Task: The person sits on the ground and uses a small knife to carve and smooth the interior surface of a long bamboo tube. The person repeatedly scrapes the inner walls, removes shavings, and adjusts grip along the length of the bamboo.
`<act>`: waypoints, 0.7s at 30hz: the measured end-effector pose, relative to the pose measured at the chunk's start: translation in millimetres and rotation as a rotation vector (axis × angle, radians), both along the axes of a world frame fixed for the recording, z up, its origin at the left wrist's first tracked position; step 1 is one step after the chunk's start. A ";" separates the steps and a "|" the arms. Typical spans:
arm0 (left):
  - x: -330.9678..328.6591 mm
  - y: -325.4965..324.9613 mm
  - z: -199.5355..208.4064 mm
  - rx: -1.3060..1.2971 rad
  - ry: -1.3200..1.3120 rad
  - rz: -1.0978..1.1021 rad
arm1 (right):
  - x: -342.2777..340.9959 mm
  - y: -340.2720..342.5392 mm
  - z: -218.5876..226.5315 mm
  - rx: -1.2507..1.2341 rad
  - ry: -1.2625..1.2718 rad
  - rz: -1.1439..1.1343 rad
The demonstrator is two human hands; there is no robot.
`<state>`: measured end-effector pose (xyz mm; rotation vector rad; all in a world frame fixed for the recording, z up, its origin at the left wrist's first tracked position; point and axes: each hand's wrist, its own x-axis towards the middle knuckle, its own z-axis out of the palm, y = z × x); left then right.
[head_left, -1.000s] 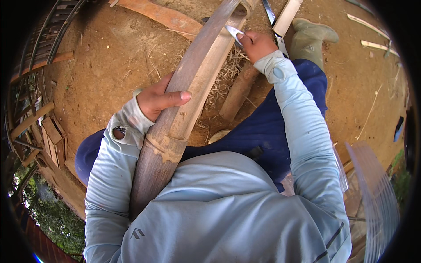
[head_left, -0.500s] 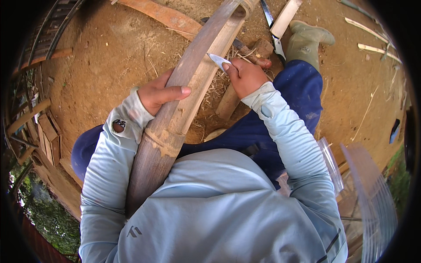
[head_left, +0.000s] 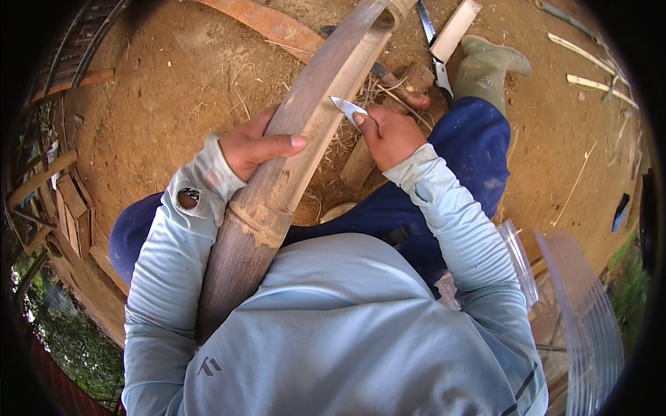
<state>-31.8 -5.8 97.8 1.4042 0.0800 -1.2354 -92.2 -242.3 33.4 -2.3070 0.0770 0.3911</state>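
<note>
A thick bamboo pole [head_left: 305,142], cut open along its upper stretch with a pale inner edge, slants from my lap up to the top of the view. My left hand [head_left: 258,147] grips it above a node, thumb laid across its face. In my right hand [head_left: 393,135] is a knife [head_left: 345,108], my thumb pressed along the blade. Its pointed tip is at the cut edge of the bamboo; whether it touches, I cannot tell. The handle is hidden in my fist.
On the dirt floor beyond lie a large wooden-handled blade [head_left: 409,96], a wood block [head_left: 418,76], a saw [head_left: 426,22] and shavings. A plank [head_left: 274,28] lies at upper left. My boot [head_left: 485,69] stands right, a clear corrugated sheet [head_left: 583,312] lower right.
The knife and my right hand have shifted slightly down toward me along the bamboo's edge. My left hand keeps its hold in nearly the same place.
</note>
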 end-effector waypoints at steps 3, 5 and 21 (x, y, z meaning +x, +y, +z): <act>0.1 1.3 -3.6 -0.012 -0.003 -0.005 | -3.4 1.9 3.5 -0.010 0.022 0.018; 0.4 1.9 -5.4 -0.042 0.009 0.009 | -8.9 5.3 8.8 0.013 0.041 0.034; -1.1 1.4 -3.7 0.045 -0.066 -0.044 | -13.4 18.6 12.9 0.078 0.088 -0.012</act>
